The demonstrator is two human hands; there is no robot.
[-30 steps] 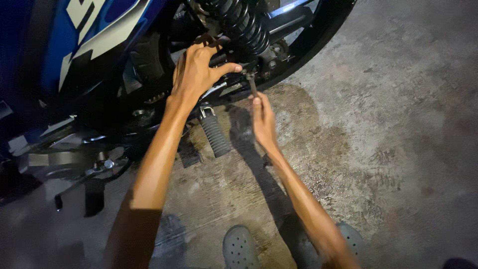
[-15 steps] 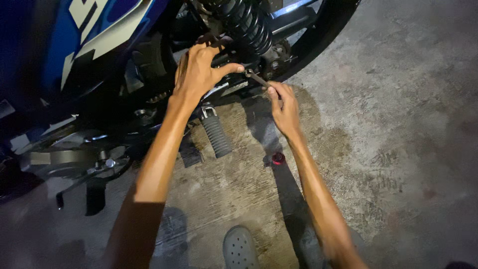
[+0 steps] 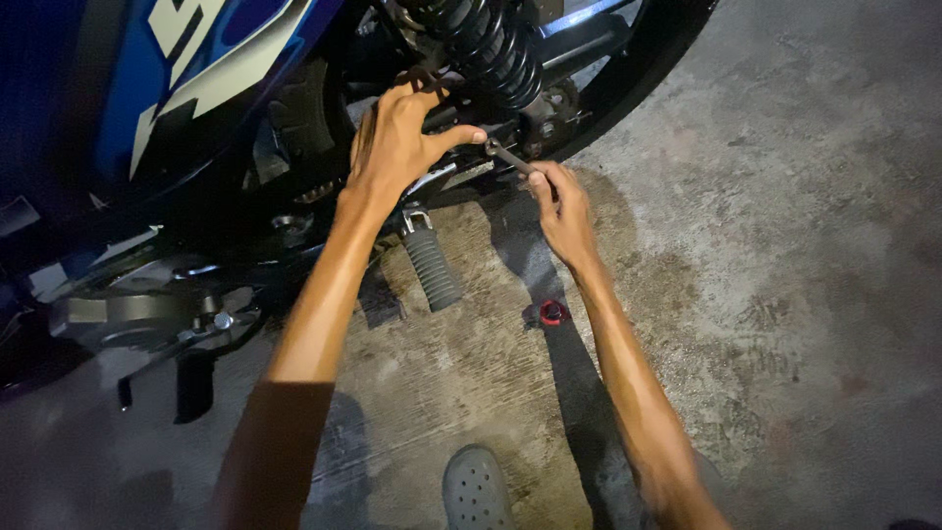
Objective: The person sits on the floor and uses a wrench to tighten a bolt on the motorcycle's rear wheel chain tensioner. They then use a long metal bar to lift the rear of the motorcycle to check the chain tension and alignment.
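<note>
Since half a second ago the right hand point(image 3: 561, 204) has barely shifted — it stays closed around the handle of a slim metal wrench point(image 3: 510, 157), whose head points up-left toward a fastener under the motorcycle's frame, just below the black coil spring point(image 3: 483, 44) of the rear shock. Compared with a full second ago, that hand has risen and turned so the tool meets the bike. Meanwhile the left hand point(image 3: 400, 142) keeps its place, fingers curled over a dark frame part and thumb stretched toward the wrench tip, bracing rather than holding a loose thing. Below it the ribbed footpeg point(image 3: 432, 267) juts out over the concrete floor point(image 3: 785, 255). A small red-and-black object point(image 3: 550, 312) lies on the floor beneath the right forearm — what it is cannot be told. Judging from this, the work at the fastener looks under way, not finished: the tool is engaged, nothing visibly removed.
</note>
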